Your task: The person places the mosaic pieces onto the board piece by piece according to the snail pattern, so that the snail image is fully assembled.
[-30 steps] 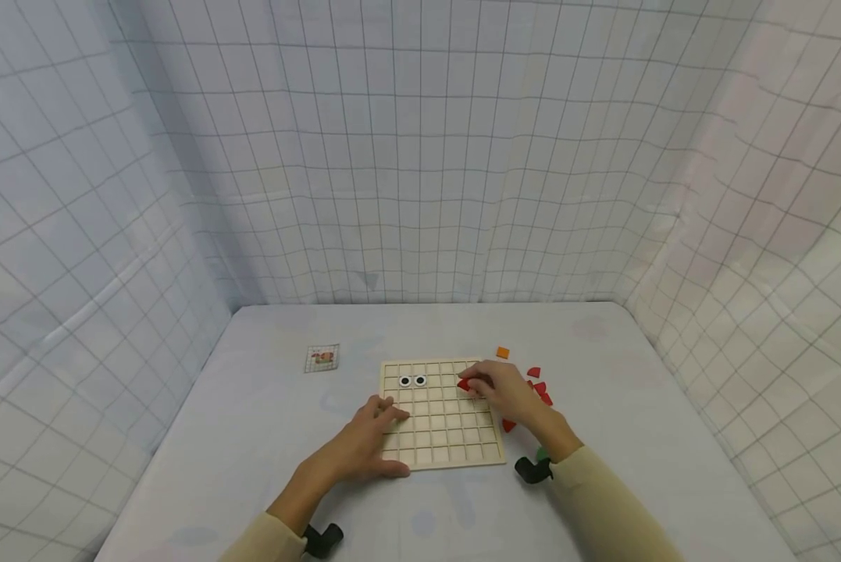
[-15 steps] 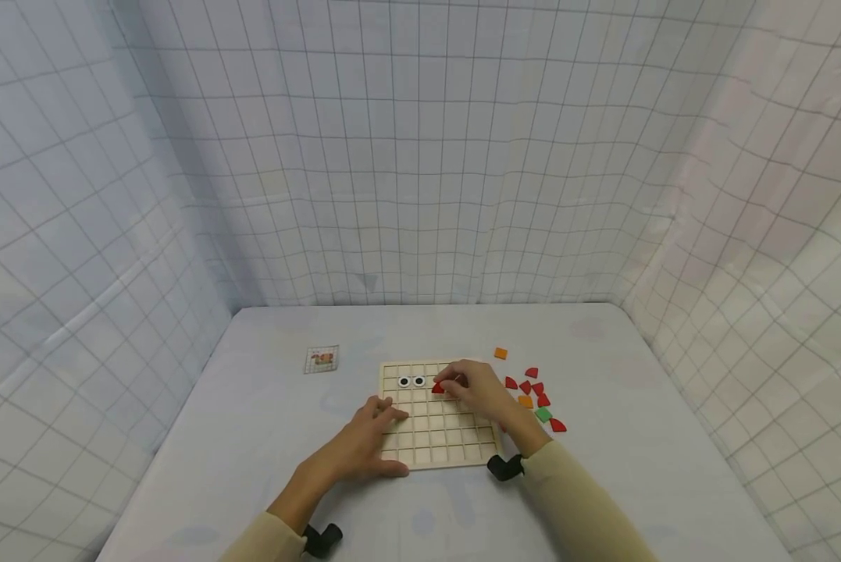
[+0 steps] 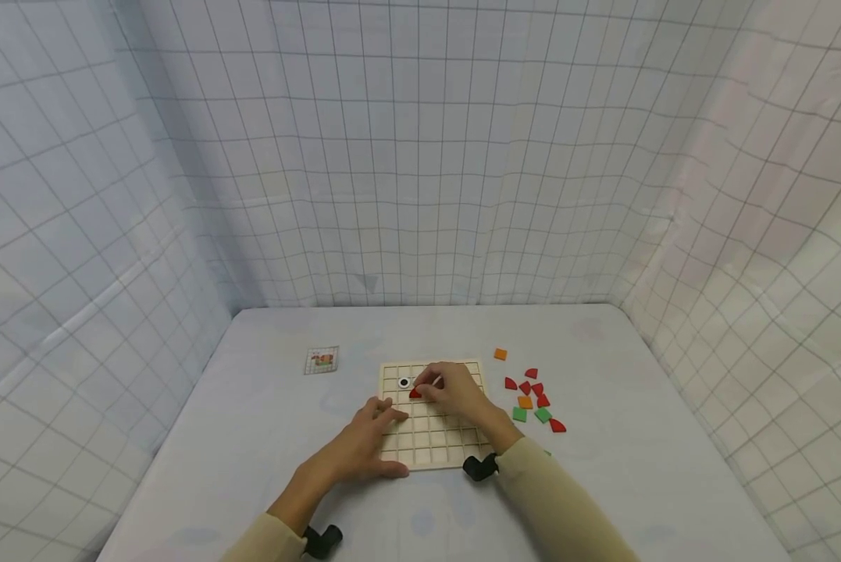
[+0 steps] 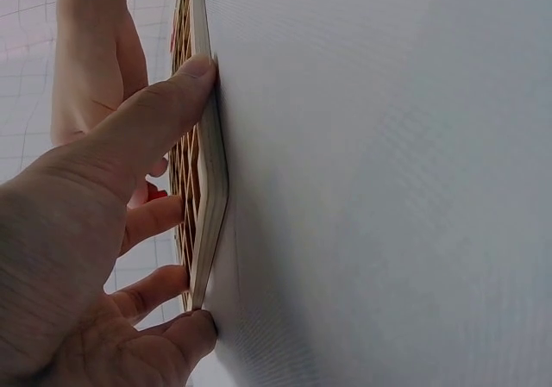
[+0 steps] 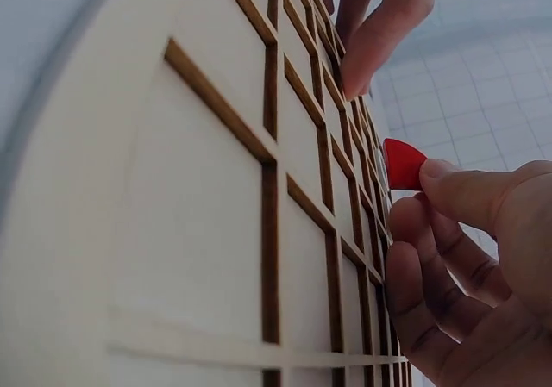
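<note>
A pale wooden grid board (image 3: 436, 450) lies on the table with raised lines dividing it into square cells. My left hand (image 3: 361, 446) rests at its left side, fingers spread; in the left wrist view the thumb (image 4: 159, 111) touches one edge and the fingertips touch the frame and cells. Between thumb and finger, my right hand (image 3: 455, 390) pinches a red quarter-circle tile (image 5: 402, 165) over the board's upper left part, just below the eye tiles. One round black-and-white eye tile (image 3: 404, 383) shows in a cell; the right hand covers the other.
Right of the board lie several red tiles (image 3: 537, 389), green square tiles (image 3: 520, 414) and an orange square tile (image 3: 525, 402). Another orange tile (image 3: 500, 354) sits further back. A small printed picture card (image 3: 322, 360) lies at back left. Gridded white curtains (image 3: 420, 195) enclose the table.
My right hand has moved left across the board with the red quarter-circle tile, now covering one eye tile. Loose tiles at the right have come into view. The left hand stays in place.
</note>
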